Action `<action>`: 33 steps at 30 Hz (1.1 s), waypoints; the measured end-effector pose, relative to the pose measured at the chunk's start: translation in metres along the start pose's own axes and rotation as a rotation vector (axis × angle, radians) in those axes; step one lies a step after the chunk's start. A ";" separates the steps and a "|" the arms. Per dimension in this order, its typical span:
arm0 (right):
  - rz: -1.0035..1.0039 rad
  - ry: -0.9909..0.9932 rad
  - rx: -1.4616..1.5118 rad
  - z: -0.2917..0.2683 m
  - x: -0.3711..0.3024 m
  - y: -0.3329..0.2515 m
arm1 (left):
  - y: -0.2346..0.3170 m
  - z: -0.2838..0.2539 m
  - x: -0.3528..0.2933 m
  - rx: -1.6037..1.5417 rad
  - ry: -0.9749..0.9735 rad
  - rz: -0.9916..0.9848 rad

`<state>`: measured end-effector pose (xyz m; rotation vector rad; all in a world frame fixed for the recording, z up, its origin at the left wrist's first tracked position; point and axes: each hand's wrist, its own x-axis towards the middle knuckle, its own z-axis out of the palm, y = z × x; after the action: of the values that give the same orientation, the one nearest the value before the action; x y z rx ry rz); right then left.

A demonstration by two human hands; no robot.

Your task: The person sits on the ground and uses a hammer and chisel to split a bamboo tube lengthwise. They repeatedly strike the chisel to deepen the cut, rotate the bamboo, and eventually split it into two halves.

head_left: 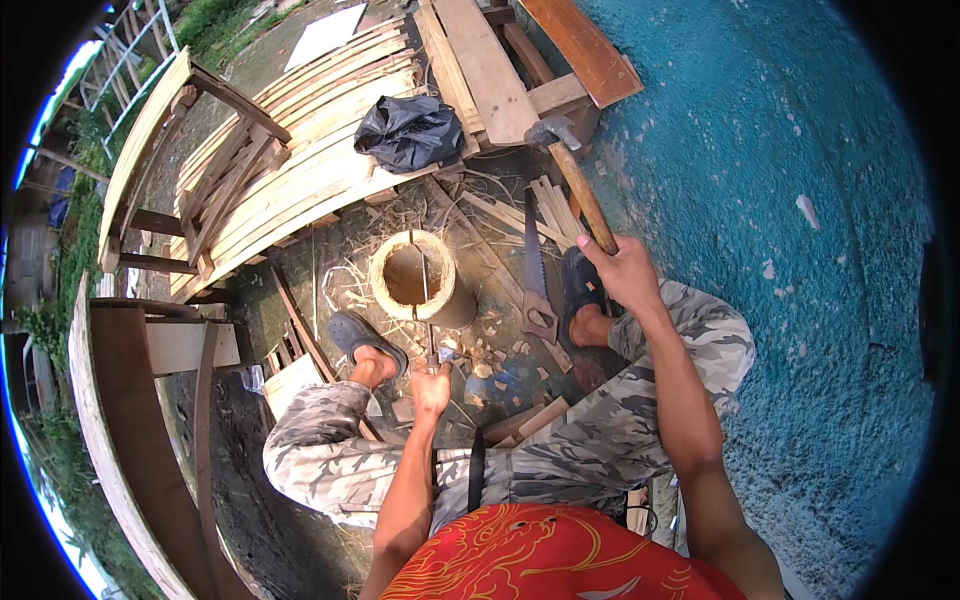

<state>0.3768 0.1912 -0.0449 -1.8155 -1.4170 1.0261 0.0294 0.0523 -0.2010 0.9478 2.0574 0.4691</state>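
My left hand (431,383) grips the handle of a long thin blade (425,290) laid across the rim of an upright hollow bamboo section (412,278) standing between my feet. My right hand (625,272) is raised to the right, closed on the wooden handle of a hammer (578,187); its metal head (549,131) is up and away from the bamboo. I sit low with my knees apart, in camouflage trousers and dark clogs.
A handsaw (534,285) lies on the ground right of the bamboo, near my right foot. Split bamboo strips and shavings litter the ground. A slatted wooden bench (290,150) with a black plastic bag (408,132) stands behind. A teal wall (780,200) fills the right.
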 end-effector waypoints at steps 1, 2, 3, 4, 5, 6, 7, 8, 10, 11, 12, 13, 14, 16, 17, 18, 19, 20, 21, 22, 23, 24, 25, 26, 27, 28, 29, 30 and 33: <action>0.016 0.004 -0.063 0.002 0.001 0.001 | 0.006 -0.003 -0.005 -0.041 0.024 0.030; 0.002 0.016 -0.074 0.004 0.001 0.001 | 0.015 -0.006 -0.007 -0.086 0.033 0.064; -0.012 0.015 -0.079 0.005 0.001 0.001 | 0.024 -0.014 -0.007 -0.061 0.042 0.068; -0.016 0.003 -0.077 0.006 0.000 0.001 | 0.034 -0.024 -0.008 -0.004 0.027 0.000; 0.012 -0.010 -0.090 0.006 -0.001 0.000 | 0.042 -0.034 -0.014 0.011 0.043 0.028; 0.002 -0.015 -0.092 0.005 -0.002 -0.001 | 0.050 -0.047 -0.021 0.030 0.023 0.019; 0.007 -0.014 -0.095 0.004 -0.003 -0.003 | 0.058 -0.059 -0.031 -0.002 0.030 0.067; 0.015 -0.010 -0.098 0.002 -0.004 -0.005 | 0.068 -0.070 -0.043 -0.014 0.049 0.100; 0.000 0.013 -0.099 -0.002 -0.005 -0.010 | 0.083 -0.092 -0.060 -0.083 0.047 0.138; -0.001 0.023 -0.114 -0.003 -0.005 -0.012 | 0.087 -0.103 -0.067 -0.133 0.043 0.179; 0.015 0.014 -0.048 -0.004 -0.005 -0.013 | 0.088 -0.112 -0.071 -0.134 0.037 0.181; 0.038 0.006 0.005 -0.005 -0.006 -0.014 | 0.088 -0.120 -0.069 -0.089 0.065 0.244; 0.061 0.000 0.060 -0.005 -0.006 -0.015 | 0.083 -0.119 -0.066 -0.054 0.121 0.296; 0.072 0.016 0.124 -0.005 -0.006 -0.014 | 0.063 -0.111 -0.054 -0.136 -0.019 0.215; 0.072 0.030 0.138 -0.005 -0.006 -0.012 | 0.047 -0.100 -0.045 -0.217 -0.059 0.219; 0.072 0.033 0.163 -0.004 -0.005 -0.011 | 0.032 -0.070 -0.036 -0.091 -0.036 -0.009; 0.089 0.028 0.104 -0.004 -0.004 -0.009 | 0.018 -0.031 -0.032 -0.013 -0.001 -0.016; 0.109 0.016 0.062 -0.002 -0.005 -0.007 | 0.000 -0.008 -0.035 -0.052 -0.001 -0.073; 0.121 0.040 -0.005 -0.003 -0.001 -0.005 | -0.019 -0.007 -0.035 -0.064 -0.081 -0.071; -0.031 0.118 0.007 -0.001 -0.001 -0.004 | -0.029 0.001 -0.028 -0.179 -0.020 0.040; 0.028 0.062 0.003 -0.003 0.000 -0.004 | -0.037 0.002 -0.017 -0.130 -0.014 0.066; 0.079 0.042 0.001 -0.002 0.000 -0.004 | -0.041 0.000 -0.010 -0.037 0.001 -0.001; 0.037 0.033 -0.006 -0.002 0.000 -0.004 | -0.041 0.004 -0.004 -0.146 0.021 0.042; 0.026 0.034 -0.029 -0.002 0.000 -0.004 | -0.039 0.002 0.001 -0.145 0.007 0.055; 0.037 0.023 -0.065 -0.002 -0.001 -0.005 | -0.034 0.003 0.005 -0.154 0.011 0.082; 0.027 0.022 -0.086 -0.002 -0.001 -0.005 | -0.028 0.005 0.006 -0.164 0.014 0.108; 0.038 0.008 -0.119 -0.001 -0.002 -0.005 | -0.023 0.005 0.006 -0.092 0.029 0.121; 0.002 0.004 -0.128 0.000 -0.002 -0.005 | -0.017 0.006 0.002 -0.124 0.042 0.123; 0.025 -0.033 -0.147 0.004 -0.004 -0.006 | -0.003 -0.006 -0.016 -0.096 0.033 0.027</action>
<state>0.3697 0.1894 -0.0409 -1.9330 -1.5287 0.9914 0.0302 0.0384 -0.1909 0.9168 2.0350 0.5955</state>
